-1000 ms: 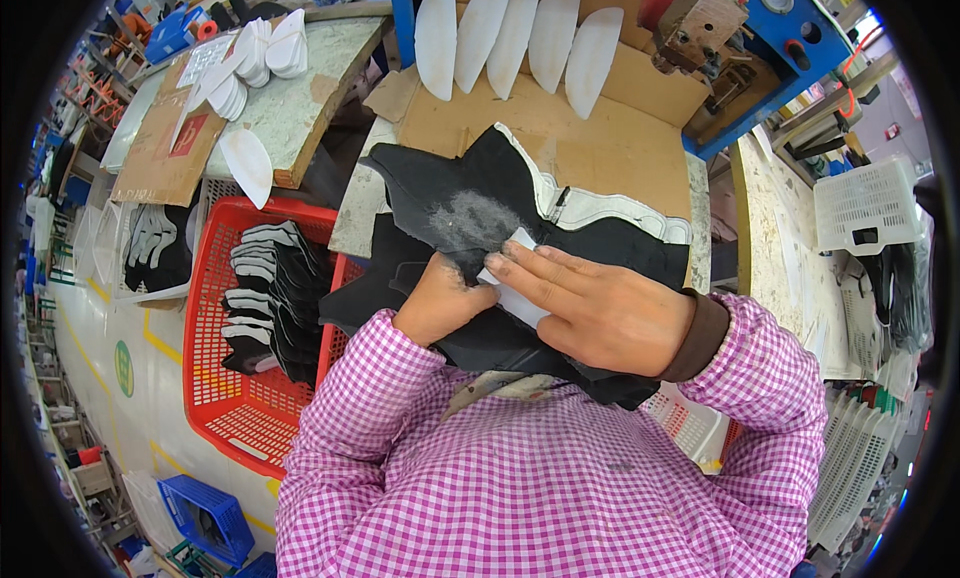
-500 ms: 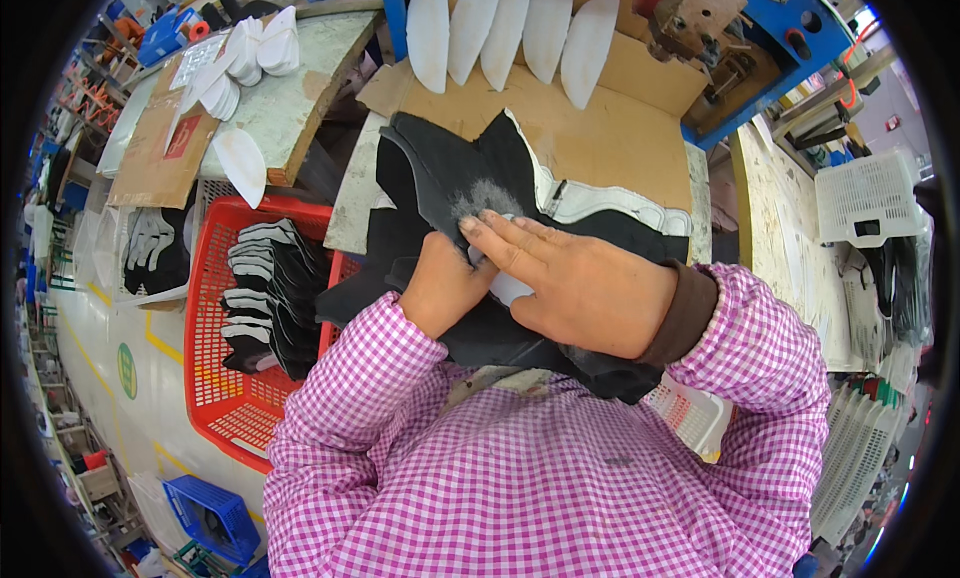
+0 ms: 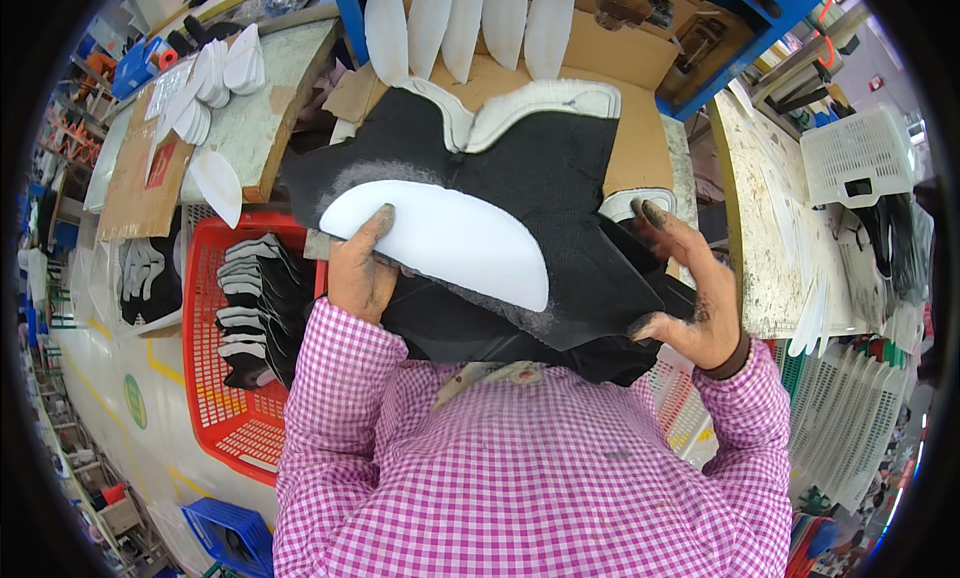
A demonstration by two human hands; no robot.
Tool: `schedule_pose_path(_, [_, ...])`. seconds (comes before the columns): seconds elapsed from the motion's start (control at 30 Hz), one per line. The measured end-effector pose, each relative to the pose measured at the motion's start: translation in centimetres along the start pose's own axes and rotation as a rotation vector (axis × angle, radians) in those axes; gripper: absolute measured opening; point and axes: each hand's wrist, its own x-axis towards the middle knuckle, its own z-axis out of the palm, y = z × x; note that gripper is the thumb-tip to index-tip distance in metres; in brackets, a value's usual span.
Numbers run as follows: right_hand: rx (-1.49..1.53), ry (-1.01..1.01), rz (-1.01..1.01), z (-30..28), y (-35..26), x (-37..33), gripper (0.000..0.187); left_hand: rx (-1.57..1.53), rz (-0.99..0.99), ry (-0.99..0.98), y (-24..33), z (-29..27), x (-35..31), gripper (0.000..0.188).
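A black fabric piece with white-edged lobes along its far side is spread out before me. On its near left part lies a smooth white half-moon pad, a grey fuzzy patch showing around its ends. My left hand pinches the near edge of the fabric, thumb pressed on top of the pad and fingers hidden beneath. At the right edge of the fabric is my right hand, its thumb and darkened fingers wide apart. Whether its thumb touches the cloth I cannot tell.
More white half-moon pads stand in a row against cardboard beneath a blue-framed machine. A red basket with stacked black pieces is at my left, beside a table bearing white cutouts. White plastic baskets are at right.
The black piece has been opened out flat, exposing the pad that my hands covered. My right hand has moved off the pad to the right edge; my left has shifted left to the near edge.
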Motion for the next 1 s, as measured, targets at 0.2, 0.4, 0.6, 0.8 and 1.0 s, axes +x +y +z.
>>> schedule_pose_path(0.2, [0.544,-0.063,0.47,0.7,2.5,-1.2,0.053,0.078,0.058,-0.177,2.3,3.0,-2.1,0.029])
schedule_pose_path(0.4, [0.453,-0.088,0.46,-0.6,7.0,0.7,0.049,0.172,0.091,-0.337,2.2,3.2,-3.9,0.036])
schedule_pose_path(0.6, [0.555,-0.116,0.405,-1.3,7.9,-1.1,0.05,0.652,0.28,-0.296,1.3,2.1,-3.5,0.03])
schedule_pose_path(0.8, [0.337,-0.07,0.496,0.3,7.9,-1.8,0.052,0.948,0.393,-0.291,-0.9,0.8,-2.7,0.028])
schedule_pose_path(1.0, [-0.706,-0.253,0.363,-0.9,4.5,-2.3,0.052,1.116,0.474,-0.351,-4.1,-2.2,-0.8,0.03])
